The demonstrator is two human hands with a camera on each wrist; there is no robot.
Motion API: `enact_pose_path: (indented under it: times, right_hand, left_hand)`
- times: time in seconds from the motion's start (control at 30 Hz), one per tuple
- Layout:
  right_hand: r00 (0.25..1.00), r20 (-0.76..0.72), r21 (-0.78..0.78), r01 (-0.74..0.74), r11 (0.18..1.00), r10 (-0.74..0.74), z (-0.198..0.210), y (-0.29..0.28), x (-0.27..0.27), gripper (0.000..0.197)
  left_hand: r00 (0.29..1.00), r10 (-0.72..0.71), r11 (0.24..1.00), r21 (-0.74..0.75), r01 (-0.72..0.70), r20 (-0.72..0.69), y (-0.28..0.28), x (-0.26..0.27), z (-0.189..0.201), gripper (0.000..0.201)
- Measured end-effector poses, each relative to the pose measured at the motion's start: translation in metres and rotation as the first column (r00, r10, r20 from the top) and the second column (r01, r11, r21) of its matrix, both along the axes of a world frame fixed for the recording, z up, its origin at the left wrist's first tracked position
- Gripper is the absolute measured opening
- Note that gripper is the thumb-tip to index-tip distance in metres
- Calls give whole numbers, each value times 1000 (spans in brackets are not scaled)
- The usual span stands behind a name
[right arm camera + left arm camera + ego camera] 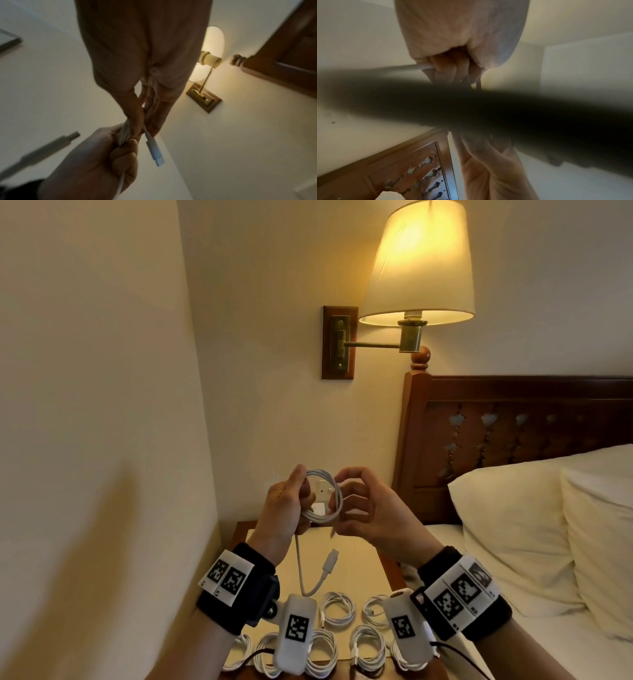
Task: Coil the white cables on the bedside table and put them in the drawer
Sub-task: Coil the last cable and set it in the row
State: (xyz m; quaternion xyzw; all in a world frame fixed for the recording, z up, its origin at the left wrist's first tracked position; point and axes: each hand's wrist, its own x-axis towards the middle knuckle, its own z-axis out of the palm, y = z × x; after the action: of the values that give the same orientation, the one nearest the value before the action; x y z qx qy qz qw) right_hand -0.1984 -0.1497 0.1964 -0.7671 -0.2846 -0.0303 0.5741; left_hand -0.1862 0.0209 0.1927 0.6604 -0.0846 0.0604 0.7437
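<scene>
Above the bedside table [356,559] I hold a white cable [334,491] looped into a coil. My left hand [291,505] grips the gathered strands [124,133] in its curled fingers [450,67]. The right hand [356,508] pinches the cable just above one connector [155,152]. The other end hangs from my left hand as a slack tail, its connector [331,559] dangling over the table. Several coiled white cables [337,609] lie in two rows near the table's front edge. The drawer is out of sight.
A lit wall lamp [418,265] hangs above the table, and a wall socket [323,486] sits behind my hands. The wooden headboard [513,422] and bed pillows [513,525] stand close on the right. A wall closes in on the left.
</scene>
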Motion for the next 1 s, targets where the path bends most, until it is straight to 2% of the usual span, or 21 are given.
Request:
enact_pose_path:
  times: [0.13, 0.2, 0.27, 0.33, 0.4, 0.47, 0.53, 0.67, 0.8, 0.9, 1.0]
  right_hand:
    - [988, 45, -83, 152, 985, -149, -12, -2, 0, 45]
    - [989, 8, -132, 146, 981, -146, -15, -6, 1, 44]
    - [994, -77, -144, 67, 987, -79, -12, -11, 3, 46]
    - [973, -224, 57, -37, 998, 49, -9, -13, 2, 42]
    - [907, -350, 348, -106, 931, 234, -8, -8, -1, 26]
    - [854, -395, 502, -108, 858, 338, -9, 0, -3, 14]
    - [851, -401, 513, -99, 853, 340, -10, 4, -4, 21]
    - [904, -337, 470, -81, 879, 264, -6, -1, -1, 30]
    - [940, -279, 512, -26, 858, 195, 1, 3, 2, 29]
    - [942, -268, 595, -3, 804, 202, 11, 2, 4, 28]
    - [937, -271, 710, 39, 703, 222, 25, -6, 7, 26]
  left_hand:
    - [998, -33, 999, 29, 32, 54, -3, -4, 2, 55]
    - [998, -13, 1000, 20, 12, 58, -5, -5, 1, 58]
    - [998, 42, 999, -10, -41, 46, -5, -4, -2, 56]
    - [997, 67, 997, 36, -69, 44, -7, -3, -6, 51]
    - [996, 52, 991, 122, -60, 69, -9, -1, -9, 49]
    - [994, 23, 985, 168, -41, 105, -12, -2, -10, 49]
    - [994, -2, 991, 131, -13, 110, -13, -3, -10, 47]
    - [991, -55, 997, 66, 47, 126, -9, -5, -7, 46]
    - [958, 5, 983, 175, -58, 288, -8, 6, -6, 46]
    - [923, 9, 964, 242, -110, 384, -4, 14, -4, 46]
    - [883, -21, 936, 320, -147, 468, 9, 22, -8, 39]
